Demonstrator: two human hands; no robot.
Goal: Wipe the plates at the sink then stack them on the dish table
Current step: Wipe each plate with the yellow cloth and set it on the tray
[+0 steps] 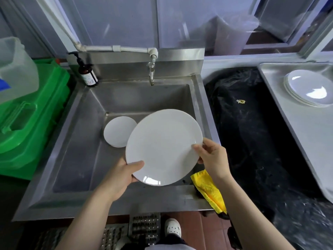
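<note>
Two hands, left hand (124,175), right hand (212,156), grip plate (162,147) over sink (72,141).

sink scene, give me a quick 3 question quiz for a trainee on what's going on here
1. True or false: both hands hold the big plate over the sink.
2. Where does the yellow cloth lie?
A. in the sink basin
B. on the sink's front right rim
C. on the dish table
3. Fill in: besides the held plate, more plates lie in the sink basin and in a ____ on the dish table.

Key
1. True: the left hand grips the near left edge, the right hand the right edge.
2. B
3. stack
</note>
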